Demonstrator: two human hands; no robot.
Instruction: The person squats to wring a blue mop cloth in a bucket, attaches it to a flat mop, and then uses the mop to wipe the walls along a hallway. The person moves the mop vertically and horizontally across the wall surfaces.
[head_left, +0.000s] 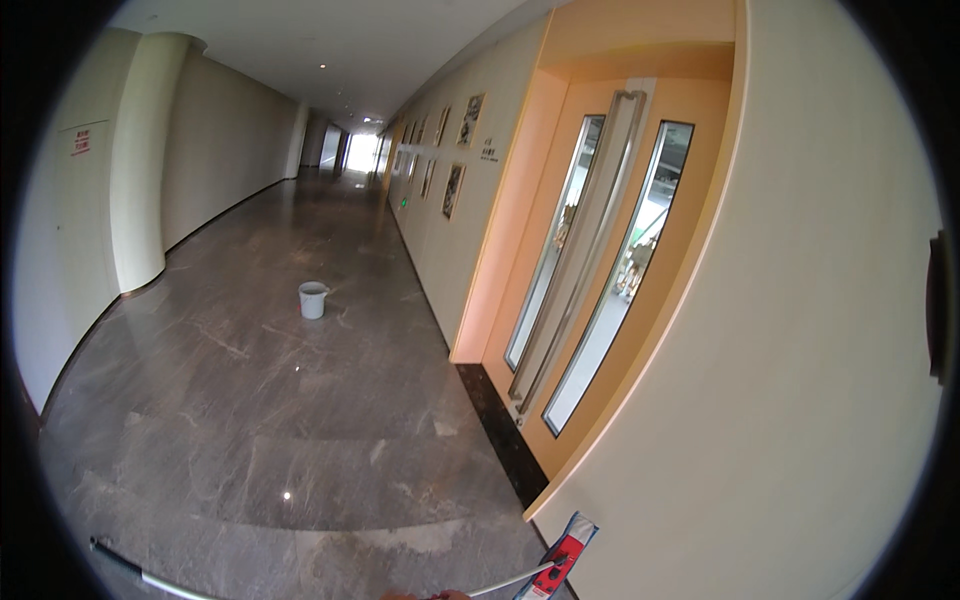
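Note:
At the bottom edge, a small part of a hand (448, 595) shows against the pole of a flat mop (499, 585); whether it is my left or my right hand, and whether both are there, cannot be told. The fingers' grip is cut off by the picture's edge. The mop's red head (559, 564), with a white and blue pad, stands tilted by the foot of the right wall. Its pale metal pole runs leftward past the hand, dips out of view, and ends in a black grip (116, 558) at the lower left.
A light grey bucket (312, 301) stands on the glossy marble floor (247, 390) ahead. To the right, a wooden double door (600, 300) with long metal handles is set in a recess with a dark threshold (502, 435). A rounded column (142, 172) juts from the left wall.

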